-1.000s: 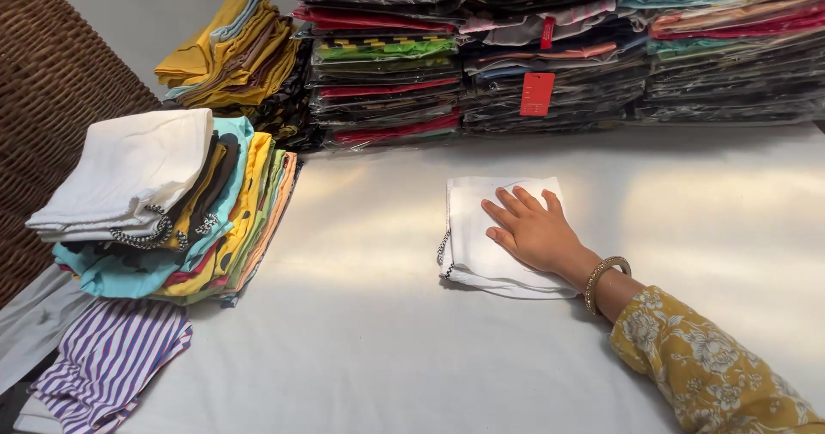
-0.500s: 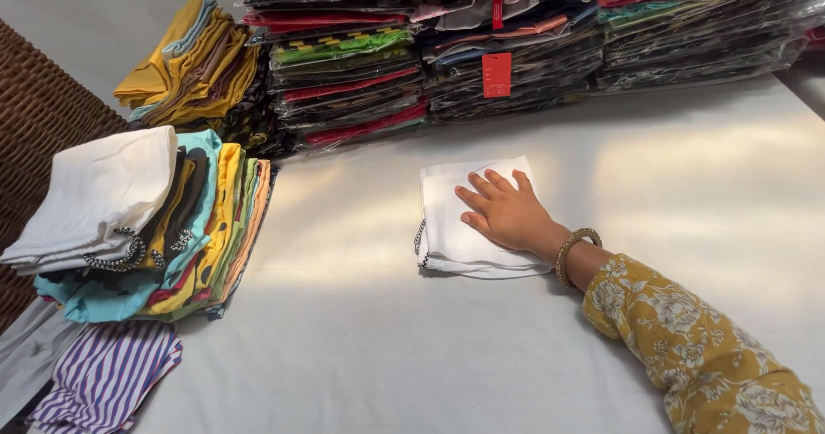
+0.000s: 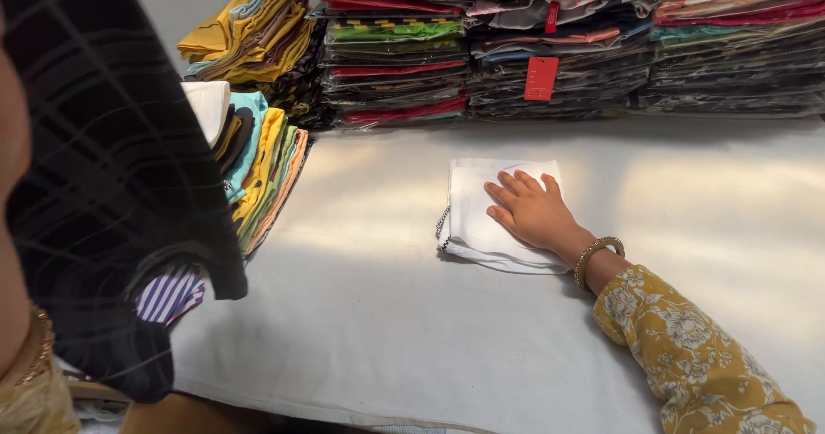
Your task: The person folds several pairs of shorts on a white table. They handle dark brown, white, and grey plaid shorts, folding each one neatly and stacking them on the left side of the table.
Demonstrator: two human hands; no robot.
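Newly raised black checked cloth (image 3: pixel 103 176) fills left view, left hand (image 3: pixel 13 228) gripping it, mostly hidden; right hand (image 3: pixel 533 215) stays flat, fingers spread, on folded white cloth (image 3: pixel 477 206).

Pale, light-streaked table (image 3: pixel 361 331) before a wall of stacked wrapped fabrics (image 3: pixel 567 47).

The right hand (image 3: pixel 534 212) lies flat on a folded white cloth (image 3: pixel 481 215) in the middle of the frame. A black checked cloth (image 3: pixel 112 168) fills the left side, held up close. Stacks of packed clothes (image 3: pixel 567 47) line the top.
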